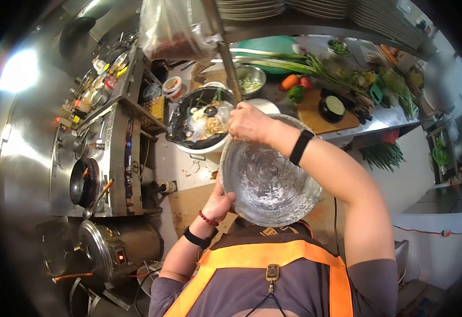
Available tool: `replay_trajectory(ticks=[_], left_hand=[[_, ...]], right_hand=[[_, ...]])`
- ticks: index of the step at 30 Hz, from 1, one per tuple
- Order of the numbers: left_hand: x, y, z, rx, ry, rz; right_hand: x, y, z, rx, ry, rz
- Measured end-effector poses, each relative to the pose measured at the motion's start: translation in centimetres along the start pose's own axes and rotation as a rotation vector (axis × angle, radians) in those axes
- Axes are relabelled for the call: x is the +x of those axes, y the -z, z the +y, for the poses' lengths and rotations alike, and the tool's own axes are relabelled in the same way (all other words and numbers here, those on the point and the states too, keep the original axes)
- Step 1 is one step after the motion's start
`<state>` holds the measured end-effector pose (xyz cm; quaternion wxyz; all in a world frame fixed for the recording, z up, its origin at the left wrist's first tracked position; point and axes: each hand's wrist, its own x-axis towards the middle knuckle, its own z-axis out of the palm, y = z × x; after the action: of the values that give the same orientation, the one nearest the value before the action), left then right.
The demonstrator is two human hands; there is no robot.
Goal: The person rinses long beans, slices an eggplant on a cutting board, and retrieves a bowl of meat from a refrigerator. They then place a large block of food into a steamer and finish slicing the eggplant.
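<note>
So, there's a big metal bowl point(273, 177) right in front of the person's chest, over the floor and tipped so its inside faces back at the camera, with pale whitish smears all over it. The left hand point(219, 205) has it by the near left side, fingers clamped on the rim with the thumb lapping over onto the inside. The right hand point(249, 124) is up at the far left of the rim, fingers curled in close together, but I can't tell if they're actually pinching the metal or just pressing on it. Just past the bowl, to the left, is a white bin point(203, 150) lined with a black bag point(179, 117), with a jumble of food scraps inside. Over on the worktop point(392, 119) there's a wooden board point(306, 114) with a dark round thing point(332, 107) on it showing a pale green face, then a carrot point(289, 82), some long spring onions point(297, 64) and a small bowl point(257, 75) with chopped greens in it. Way off left, a black pan point(78, 182) sits on the stove point(115, 161).
</note>
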<state>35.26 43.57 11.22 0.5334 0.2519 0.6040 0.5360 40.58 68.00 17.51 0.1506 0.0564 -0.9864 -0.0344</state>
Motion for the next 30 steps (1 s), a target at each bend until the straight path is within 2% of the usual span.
replay_trajectory(ticks=[1, 3, 4, 8, 10, 11, 13, 14, 15, 16, 17, 18, 20, 21, 22, 23, 25, 26, 27, 28, 29, 30], left_hand=[[-0.6, 1.6, 0.9, -0.076, 0.096, 0.039], [-0.8, 6.1, 0.1, -0.133, 0.025, 0.094], [-1.1, 8.2, 0.4, -0.183, 0.058, 0.125], [-1.7, 15.6, 1.8, -0.229, 0.045, 0.322], [-0.8, 18.7, 2.8, -0.234, -0.065, 0.416], [-0.3, 20.5, 3.9, -0.141, -0.005, 0.446], [2.7, 24.3, 5.7, -0.096, -0.050, 0.551], [4.9, 26.3, 6.0, -0.051, -0.185, 0.582], [7.4, 28.0, 6.6, 0.130, -0.313, 0.636], [9.9, 29.6, 7.2, 0.315, -0.432, 0.712], [12.3, 30.8, 8.1, 0.641, -0.538, 0.800], [14.1, 31.8, 8.6, 0.970, -0.648, 0.868], [17.1, 36.2, 8.6, 1.321, -0.635, 0.891], [19.6, 37.7, 9.0, 1.483, -0.650, 0.873], [20.3, 37.5, 10.4, 1.496, -0.738, 0.854], [20.6, 37.5, 11.6, 1.521, -0.814, 0.846], [21.3, 38.3, 13.3, 1.593, -0.944, 0.866], [21.8, 38.6, 13.8, 1.576, -0.991, 0.869], [22.2, 39.0, 14.0, 1.559, -1.032, 0.886], [22.5, 39.6, 14.1, 1.469, -0.991, 0.861], [22.4, 39.8, 14.1, 1.384, -0.947, 0.839], [21.6, 38.8, 14.5, 1.484, -1.010, 0.905]], right_hand=[[2.3, -1.2, 0.6, 0.084, 0.021, 0.013], [6.8, -3.4, 1.6, 0.149, -0.052, -0.110], [8.9, -4.4, 2.0, 0.181, -0.089, -0.175], [16.1, -9.4, 3.5, 0.209, -0.345, -0.252], [18.0, -11.5, 4.1, 0.107, -0.469, -0.180], [18.6, -12.5, 4.4, 0.059, -0.531, -0.143], [18.3, -14.0, 5.5, 0.187, -0.623, -0.091], [17.7, -16.4, 6.4, 0.232, -0.647, -0.031], [17.2, -17.8, 7.2, 0.273, -0.674, 0.030], [16.3, -17.6, 6.8, 0.284, -0.633, 0.245], [14.8, -17.0, 5.5, 0.291, -0.594, 0.456], [13.5, -15.3, 4.7, 0.363, -0.674, 0.182], [10.5, -12.9, 3.0, 0.395, -0.683, -0.146], [8.2, -12.2, 2.0, 0.352, -0.637, -0.204], [5.3, -12.1, 1.1, 0.274, -0.573, -0.245], [2.4, -11.0, 0.2, 0.284, -0.610, -0.214], [-4.7, -11.4, -1.2, 0.219, -0.771, -0.101], [-7.7, -11.2, -1.8, 0.217, -0.939, -0.027], [-10.5, -10.3, -2.4, 0.165, -1.059, -0.183], [-13.3, -9.5, -2.4, 0.216, -1.136, -0.288], [-16.0, -9.5, -2.8, 0.170, -1.227, -0.322], [-18.5, -9.4, -3.7, 0.020, -1.181, -0.042]])
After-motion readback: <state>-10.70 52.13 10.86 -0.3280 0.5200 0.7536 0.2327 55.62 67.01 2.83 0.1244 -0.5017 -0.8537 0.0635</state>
